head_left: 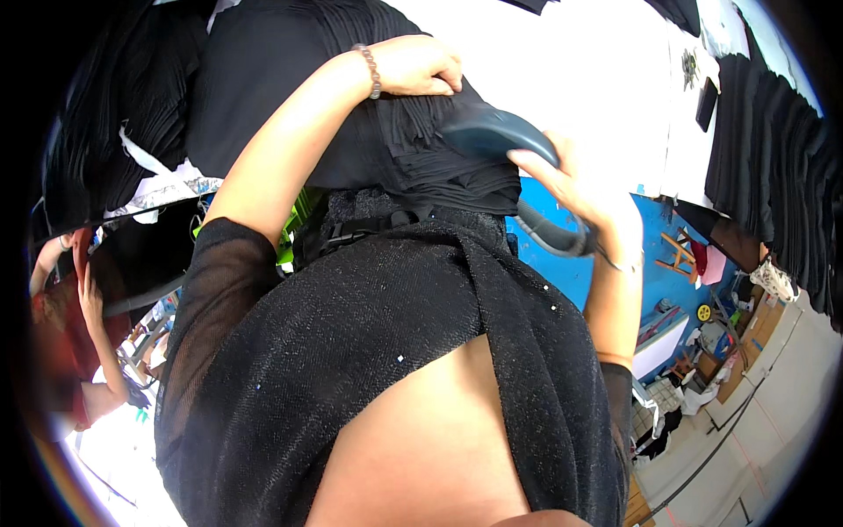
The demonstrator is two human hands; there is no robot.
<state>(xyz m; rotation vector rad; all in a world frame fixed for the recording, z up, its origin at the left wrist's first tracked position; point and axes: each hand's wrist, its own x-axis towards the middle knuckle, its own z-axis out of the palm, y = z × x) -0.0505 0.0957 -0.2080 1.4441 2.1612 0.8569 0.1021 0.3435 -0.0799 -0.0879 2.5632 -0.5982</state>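
Observation:
A stack of black fabric pieces lies on the white table in front of me, its layered, pleated edges fanned out toward my body. My left hand, with a beaded bracelet at the wrist, rests on the stack; its fingers are curled and pinch the fabric near the right edge. In my right hand is a smooth, dark, rounded handheld device, slightly blurred, its head over the right edge of the stack. A grey ribbed loop shows below that hand. The device's exact kind cannot be made out.
The white tabletop stretches beyond the stack. More black fabric is piled at the left and hangs in rows at the right. A small dark object lies there. Another person is at the lower left. Wooden stools stand on the blue floor.

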